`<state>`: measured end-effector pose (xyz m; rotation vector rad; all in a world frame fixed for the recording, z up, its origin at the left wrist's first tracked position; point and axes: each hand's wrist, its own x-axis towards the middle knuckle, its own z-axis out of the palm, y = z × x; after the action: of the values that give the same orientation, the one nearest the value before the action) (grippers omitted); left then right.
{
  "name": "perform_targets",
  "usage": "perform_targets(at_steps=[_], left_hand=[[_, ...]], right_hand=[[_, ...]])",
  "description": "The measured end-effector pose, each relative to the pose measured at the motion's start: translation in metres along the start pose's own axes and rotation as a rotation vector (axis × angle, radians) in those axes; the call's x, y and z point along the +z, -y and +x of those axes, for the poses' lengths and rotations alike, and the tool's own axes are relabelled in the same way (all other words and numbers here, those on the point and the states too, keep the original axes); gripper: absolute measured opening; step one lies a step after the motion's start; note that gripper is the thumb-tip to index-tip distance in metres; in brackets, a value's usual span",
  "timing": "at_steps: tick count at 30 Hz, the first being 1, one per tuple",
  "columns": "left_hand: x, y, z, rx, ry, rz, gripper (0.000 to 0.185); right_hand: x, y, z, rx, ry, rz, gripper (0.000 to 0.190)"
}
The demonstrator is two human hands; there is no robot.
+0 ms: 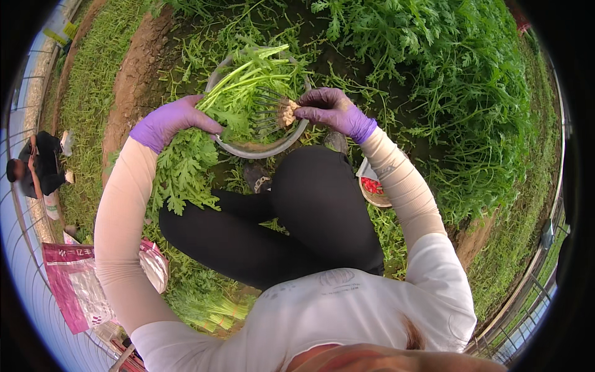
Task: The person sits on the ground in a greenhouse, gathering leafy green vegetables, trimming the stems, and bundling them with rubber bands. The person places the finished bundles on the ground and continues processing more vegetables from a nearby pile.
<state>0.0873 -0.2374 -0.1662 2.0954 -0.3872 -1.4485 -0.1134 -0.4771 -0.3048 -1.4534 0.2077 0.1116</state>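
Observation:
My left hand point(179, 120), in a purple glove, grips a bunch of leafy greens with pale stems point(246, 76). The stems reach up and right across a round grey basin point(260, 152), while lobed leaves point(186, 165) hang below the hand beside my thigh. At the basin's right side, my gloved right hand point(332, 109) pinches the lumpy beige head of a comb-like tool point(286, 114) between thumb and fingers. Several thin dark tines point left from that head, over greens inside the basin. Stems hide part of the basin's far rim.
Dense leafy plants point(465, 102) stand at right. A bowl of small red items point(372, 186) sits by my right forearm. Tied bundles of greens point(221, 314) lie behind my left side, near a pink-and-silver bag point(76, 283). Another person point(37, 162) sits at far left.

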Motion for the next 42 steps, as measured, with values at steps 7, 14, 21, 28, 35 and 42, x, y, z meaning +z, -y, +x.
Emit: perform_targets(at_steps=[7, 14, 21, 28, 35, 42], left_hand=[[-0.082, 0.03, -0.03, -0.072, -0.145, 0.07, 0.078], [-0.079, 0.051, -0.011, -0.064, -0.079, -0.02, 0.077], [-0.104, 0.055, -0.016, -0.057, -0.155, 0.195, 0.074], [-0.07, 0.017, -0.013, 0.021, -0.154, 0.645, 0.065], [-0.046, 0.025, -0.021, 0.095, -0.416, 1.478, 0.069], [-0.065, 0.033, -0.029, 0.55, -0.76, 1.986, 0.074]], right_hand=[[-0.056, -0.063, 0.091, 0.227, -0.108, -0.638, 0.042], [0.068, 0.034, 0.129, 0.053, 0.187, -0.269, 0.042], [-0.022, 0.011, 0.124, 0.337, 0.041, -0.307, 0.036], [0.007, 0.013, 0.146, 0.147, 0.046, -0.612, 0.047], [0.016, 0.065, 0.118, 0.108, 0.176, -0.171, 0.037], [-0.081, -0.03, 0.126, 0.358, -0.126, -0.689, 0.054]])
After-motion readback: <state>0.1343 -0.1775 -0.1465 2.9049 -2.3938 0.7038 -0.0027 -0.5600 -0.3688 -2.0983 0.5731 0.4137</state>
